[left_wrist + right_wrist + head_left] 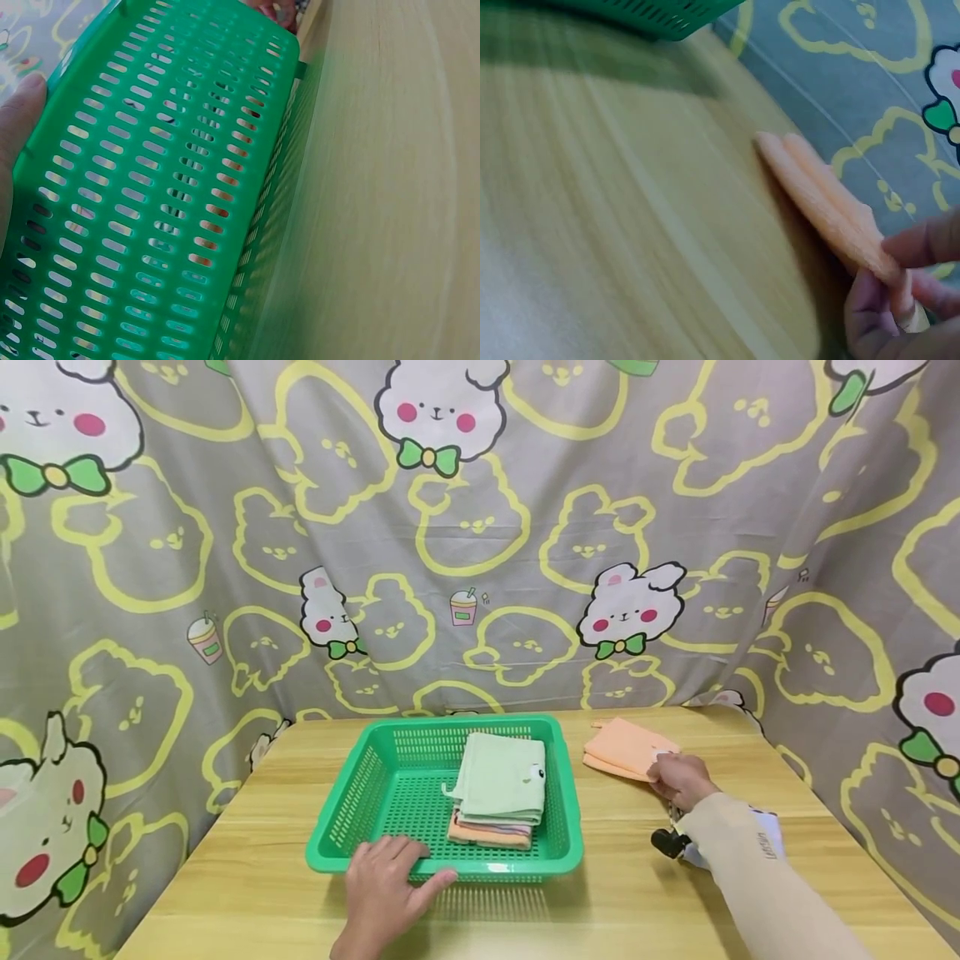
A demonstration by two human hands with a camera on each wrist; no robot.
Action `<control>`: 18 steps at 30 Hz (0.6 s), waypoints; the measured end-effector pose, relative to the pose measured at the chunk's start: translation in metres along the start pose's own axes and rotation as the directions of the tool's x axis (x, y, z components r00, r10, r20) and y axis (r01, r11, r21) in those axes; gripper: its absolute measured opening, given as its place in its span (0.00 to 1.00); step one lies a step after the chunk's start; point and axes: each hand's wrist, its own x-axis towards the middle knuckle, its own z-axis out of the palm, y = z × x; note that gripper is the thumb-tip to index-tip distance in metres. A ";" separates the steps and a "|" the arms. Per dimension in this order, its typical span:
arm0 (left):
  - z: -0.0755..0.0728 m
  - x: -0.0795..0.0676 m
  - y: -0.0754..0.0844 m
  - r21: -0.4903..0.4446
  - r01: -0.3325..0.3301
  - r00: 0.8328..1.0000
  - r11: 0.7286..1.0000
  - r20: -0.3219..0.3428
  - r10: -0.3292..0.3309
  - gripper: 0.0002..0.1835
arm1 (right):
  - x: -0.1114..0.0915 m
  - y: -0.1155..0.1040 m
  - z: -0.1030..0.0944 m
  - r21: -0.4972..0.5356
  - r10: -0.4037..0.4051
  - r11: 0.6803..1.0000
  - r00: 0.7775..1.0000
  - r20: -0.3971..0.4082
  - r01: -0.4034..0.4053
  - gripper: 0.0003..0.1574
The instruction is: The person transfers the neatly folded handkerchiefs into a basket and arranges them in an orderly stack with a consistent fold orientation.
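Note:
A folded orange towel [626, 747] lies on the table right of the green plastic basket [444, 867]. My right hand [681, 779] pinches its near right corner; in the right wrist view the thumb and fingers close around the end of the orange towel [829, 202]. My left hand [386, 887] holds the basket's front rim, fingers curled over it and thumb outside. One digit shows at the rim beside the basket wall [150, 180] in the left wrist view. Inside the basket, on its right side, a folded pale green towel [504, 777] with an eye design tops a stack of folded towels [491, 837].
A white and blue cloth [768, 831] lies partly hidden under my right forearm, near a black wrist device [667, 843]. The wooden table [247, 852] carries everything. Behind it hangs a grey curtain [525, 543] with cartoon bunnies.

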 end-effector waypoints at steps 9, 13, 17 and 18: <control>0.000 0.001 0.000 -0.003 0.003 1.000 1.000 -0.005 -0.003 0.32 | -0.001 -0.006 -0.006 0.141 0.059 0.986 0.976 0.207 -0.089 0.54; -0.001 0.001 0.001 0.001 0.006 1.000 1.000 0.005 -0.006 0.33 | -0.003 -0.006 -0.006 0.125 0.039 0.990 0.987 0.159 -0.059 0.47; -0.002 0.001 0.002 0.004 0.009 1.000 1.000 0.006 -0.009 0.33 | -0.005 -0.006 -0.001 -0.013 -0.097 0.995 0.995 0.011 0.098 0.35; -0.002 0.001 0.002 0.004 0.010 1.000 1.000 0.007 -0.010 0.33 | -0.005 -0.007 0.000 -0.057 -0.133 0.990 0.991 -0.024 0.132 0.32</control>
